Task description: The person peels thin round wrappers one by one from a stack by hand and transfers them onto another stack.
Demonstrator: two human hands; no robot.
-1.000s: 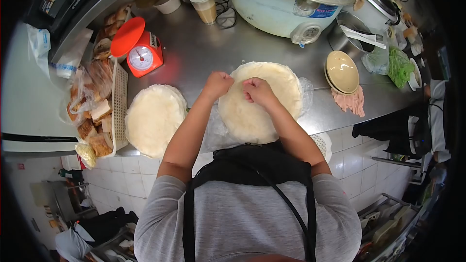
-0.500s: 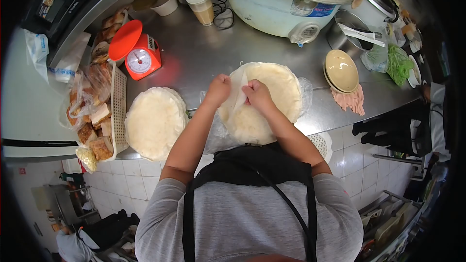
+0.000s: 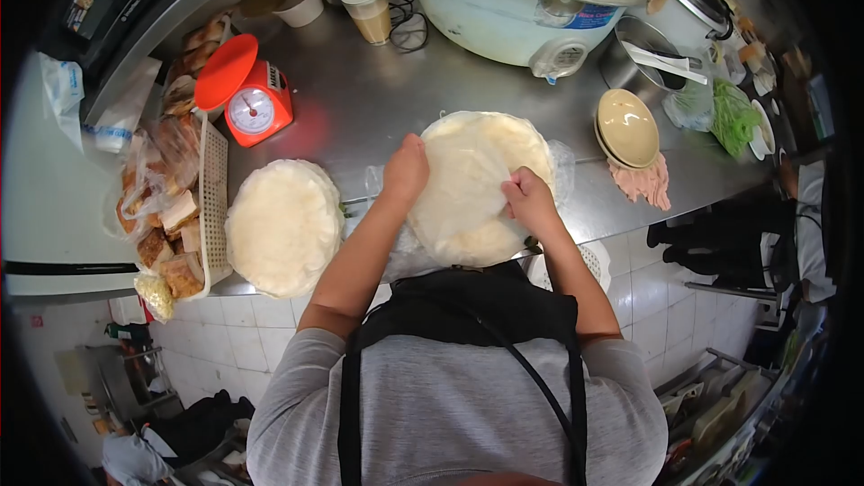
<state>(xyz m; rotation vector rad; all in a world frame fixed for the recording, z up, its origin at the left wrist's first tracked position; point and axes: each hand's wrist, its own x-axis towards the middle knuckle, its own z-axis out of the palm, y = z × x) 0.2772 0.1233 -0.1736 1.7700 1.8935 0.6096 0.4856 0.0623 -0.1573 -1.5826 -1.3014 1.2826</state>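
Observation:
A thin translucent sheet (image 3: 463, 182) stretches between my two hands over a stack of round pale flatbreads (image 3: 531, 146). My left hand (image 3: 407, 167) is closed on the sheet's left edge. At its right edge my right hand (image 3: 529, 196) pinches the sheet. Crumpled clear plastic (image 3: 565, 171) shows beside and under the stack. A second stack of round flatbreads (image 3: 283, 227) lies to the left, touched by neither hand.
A red scale (image 3: 256, 108) and a basket (image 3: 214, 202) of bagged brown food stand left. Behind are a paper cup (image 3: 367, 11) and a large cooker (image 3: 513, 9). Bowls (image 3: 628, 129) rest on a pink cloth (image 3: 644, 182) at right. Other people are partly visible at both sides.
My right hand has moved right and slightly down, drawing the sheet off the stack's surface and spreading it out. My left hand has stayed near the stack's left edge.

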